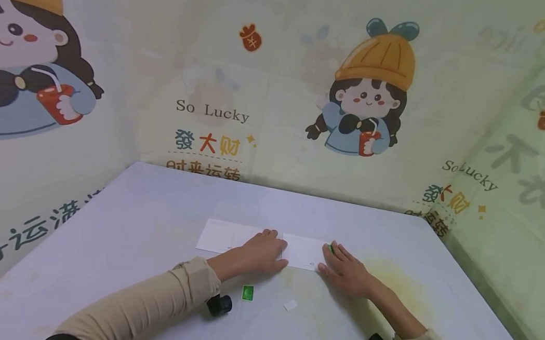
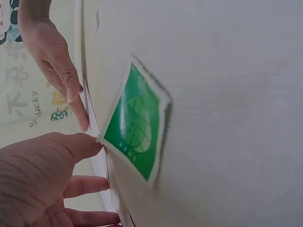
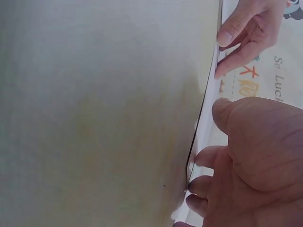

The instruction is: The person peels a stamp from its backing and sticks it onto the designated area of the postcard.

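Two white envelopes [image 1: 302, 252] lie end to end on the white table. My left hand [image 1: 262, 250] rests where they meet, fingers extended over the edges. On the right envelope's right end, my right hand [image 1: 347, 271] presses with fairly straight fingers. A bit of green stamp [image 1: 330, 248] shows by its fingertips at the upper right corner, the rest covered. Another green stamp [image 2: 137, 123], with a white perforated border, lies on the table in front of the left hand. In the right wrist view, the right-hand fingers [image 3: 208, 157] lie along the envelope's edge.
A small white paper piece [image 1: 290, 306] lies on the table [image 1: 158, 199], right of the loose stamp. Black wrist devices [image 1: 219, 305] sit below both sleeves. Behind the table's far edge hangs a printed cloth [image 1: 287, 87] with cartoon figures and lettering.
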Action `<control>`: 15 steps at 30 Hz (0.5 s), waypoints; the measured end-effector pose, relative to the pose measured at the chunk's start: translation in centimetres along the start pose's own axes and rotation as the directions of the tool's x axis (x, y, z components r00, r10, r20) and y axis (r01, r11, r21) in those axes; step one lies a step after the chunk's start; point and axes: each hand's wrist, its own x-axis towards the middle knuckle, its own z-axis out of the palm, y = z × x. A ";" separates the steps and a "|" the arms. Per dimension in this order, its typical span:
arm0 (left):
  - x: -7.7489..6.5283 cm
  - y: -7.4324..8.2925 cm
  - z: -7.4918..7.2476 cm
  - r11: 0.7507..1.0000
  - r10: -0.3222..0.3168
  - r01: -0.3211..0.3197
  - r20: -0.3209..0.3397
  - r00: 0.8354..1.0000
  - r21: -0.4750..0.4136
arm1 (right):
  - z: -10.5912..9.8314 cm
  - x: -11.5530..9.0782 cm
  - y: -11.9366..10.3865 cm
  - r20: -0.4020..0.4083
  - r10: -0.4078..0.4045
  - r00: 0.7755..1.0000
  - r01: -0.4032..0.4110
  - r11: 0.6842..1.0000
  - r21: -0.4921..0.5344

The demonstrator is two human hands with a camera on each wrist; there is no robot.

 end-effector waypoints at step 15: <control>-0.4 -0.3 -1.2 0.995 0.040 -0.048 -0.085 0.996 -0.090 | -0.8 -0.8 -1.7 -0.286 0.156 0.945 -0.096 0.972 0.214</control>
